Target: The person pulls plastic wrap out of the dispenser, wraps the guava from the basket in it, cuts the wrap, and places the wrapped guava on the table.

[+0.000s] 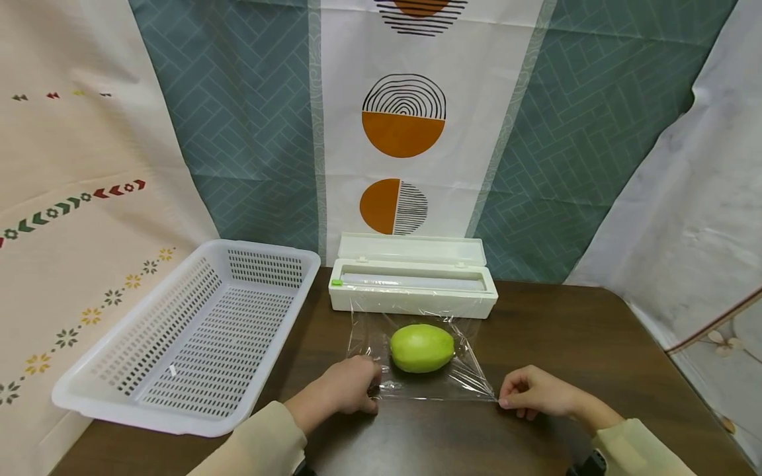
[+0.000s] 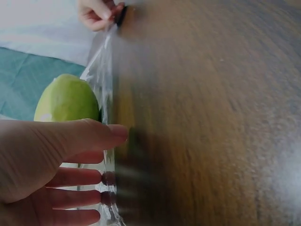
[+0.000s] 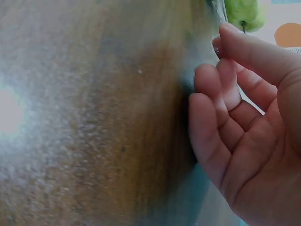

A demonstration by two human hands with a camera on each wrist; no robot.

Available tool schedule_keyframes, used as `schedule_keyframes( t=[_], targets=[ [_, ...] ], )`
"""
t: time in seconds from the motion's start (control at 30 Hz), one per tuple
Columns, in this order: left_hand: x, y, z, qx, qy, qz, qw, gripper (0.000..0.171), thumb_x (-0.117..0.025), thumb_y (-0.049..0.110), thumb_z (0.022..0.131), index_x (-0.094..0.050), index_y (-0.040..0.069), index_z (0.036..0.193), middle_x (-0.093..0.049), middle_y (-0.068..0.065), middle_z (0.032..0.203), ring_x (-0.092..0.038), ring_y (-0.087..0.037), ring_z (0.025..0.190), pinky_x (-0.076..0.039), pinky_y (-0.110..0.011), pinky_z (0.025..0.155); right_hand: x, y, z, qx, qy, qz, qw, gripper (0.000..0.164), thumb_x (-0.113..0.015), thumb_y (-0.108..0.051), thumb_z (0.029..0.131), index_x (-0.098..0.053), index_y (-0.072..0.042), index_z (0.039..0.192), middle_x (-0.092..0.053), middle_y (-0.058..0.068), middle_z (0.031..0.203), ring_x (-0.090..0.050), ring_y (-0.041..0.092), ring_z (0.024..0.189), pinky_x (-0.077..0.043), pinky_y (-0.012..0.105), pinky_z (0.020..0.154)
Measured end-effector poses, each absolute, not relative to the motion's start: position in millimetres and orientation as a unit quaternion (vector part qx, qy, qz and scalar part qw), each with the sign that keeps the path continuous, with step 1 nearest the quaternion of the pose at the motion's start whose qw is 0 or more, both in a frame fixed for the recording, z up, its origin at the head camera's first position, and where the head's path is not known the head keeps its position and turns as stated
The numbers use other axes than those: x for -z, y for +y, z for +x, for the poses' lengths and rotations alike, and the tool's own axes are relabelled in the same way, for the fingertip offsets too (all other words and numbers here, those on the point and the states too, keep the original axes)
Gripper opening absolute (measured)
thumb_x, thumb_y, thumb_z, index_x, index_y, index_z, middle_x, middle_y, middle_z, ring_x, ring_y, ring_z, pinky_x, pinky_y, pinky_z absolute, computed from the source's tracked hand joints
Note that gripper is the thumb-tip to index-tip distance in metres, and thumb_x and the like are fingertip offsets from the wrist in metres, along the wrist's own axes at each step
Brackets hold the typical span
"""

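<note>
A yellow-green oval fruit (image 1: 422,348) lies on a sheet of clear plastic wrap (image 1: 470,380), which stretches forward from a white wrap dispenser (image 1: 413,304). My right hand (image 1: 538,393) pinches the near right corner of the wrap between thumb and index finger, the other fingers curled. On the left, my left hand (image 1: 351,387) is at the near left part of the wrap. In the left wrist view its fingers (image 2: 75,198) are straight along the film's edge and the thumb (image 2: 101,134) reaches past them. The fruit sits between both hands.
The dispenser's lid (image 1: 412,250) stands raised, with a roll of film (image 1: 417,282) inside and a small green piece (image 1: 336,283) at its left end. A white perforated basket (image 1: 205,337) occupies the left side of the dark wooden table (image 1: 553,330). Patterned cloths (image 1: 250,132) hang behind.
</note>
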State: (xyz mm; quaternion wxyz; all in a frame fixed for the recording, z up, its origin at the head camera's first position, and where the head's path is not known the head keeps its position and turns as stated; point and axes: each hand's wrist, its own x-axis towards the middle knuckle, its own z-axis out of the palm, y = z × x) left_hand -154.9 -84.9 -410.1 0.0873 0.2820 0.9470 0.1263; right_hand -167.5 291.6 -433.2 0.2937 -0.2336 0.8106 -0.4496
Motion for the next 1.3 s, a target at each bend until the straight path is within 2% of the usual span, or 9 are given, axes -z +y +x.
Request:
schedule_keyframes(
  t=[0.17,0.37,0.6,0.83,1.07,1.3],
  targets=[
    [412,-86,-152,-0.103,0.948,0.294,0.059,0.018,-0.080,0.020,0.064,-0.064,0.015,0.070,-0.052,0.005,0.073,-0.050,-0.009,0.064,-0.043,-0.026,0.054,429,297,-167,0.460,0.809,-0.231,0.285,0.018,-0.059,-0.017,0.092,-0.065,0.000,0.090,-0.063,0.002,0.073,-0.061,0.011,0.065,-0.053,0.033,0.053],
    [413,-88,-151,-0.093,0.944,0.314,0.036,0.017,-0.072,0.011,0.072,-0.060,0.018,0.061,-0.052,0.005,0.070,-0.051,-0.009,0.060,-0.042,-0.023,0.050,424,298,-169,0.458,0.816,-0.222,0.273,0.018,-0.060,-0.017,0.092,-0.065,0.000,0.091,-0.064,0.001,0.073,-0.061,0.012,0.066,-0.053,0.033,0.056],
    [407,-92,-154,-0.117,0.942,0.313,0.029,0.018,-0.069,0.010,0.075,-0.059,0.017,0.061,-0.051,0.004,0.069,-0.050,-0.009,0.061,-0.042,-0.023,0.053,418,300,-174,0.453,0.824,-0.220,0.259,0.018,-0.060,-0.017,0.092,-0.064,0.000,0.092,-0.063,0.006,0.078,-0.062,0.014,0.067,-0.053,0.034,0.057],
    [395,-96,-160,-0.139,0.944,0.297,0.023,0.018,-0.068,0.010,0.076,-0.058,0.017,0.063,-0.051,0.006,0.067,-0.048,-0.009,0.061,-0.040,-0.024,0.052,412,298,-179,0.459,0.827,-0.225,0.234,0.020,-0.061,-0.017,0.092,-0.064,0.002,0.094,-0.062,0.003,0.075,-0.061,0.013,0.067,-0.053,0.033,0.057],
    [383,-98,-168,-0.151,0.949,0.276,0.015,0.010,-0.067,0.010,0.077,-0.063,0.015,0.068,-0.060,0.003,0.070,-0.057,-0.015,0.065,-0.045,-0.031,0.053,405,294,-186,0.459,0.833,-0.232,0.205,0.018,-0.062,-0.016,0.091,-0.065,0.001,0.094,-0.061,0.007,0.073,-0.061,0.014,0.064,-0.054,0.034,0.057],
    [376,-98,-178,-0.163,0.952,0.258,0.017,0.016,-0.067,0.010,0.077,-0.061,0.017,0.064,-0.056,0.006,0.064,-0.048,-0.010,0.059,-0.041,-0.028,0.052,402,289,-193,0.445,0.856,-0.206,0.163,0.020,-0.063,-0.019,0.090,-0.066,0.001,0.095,-0.062,0.017,0.078,-0.062,0.017,0.065,-0.054,0.032,0.058]
  ],
)
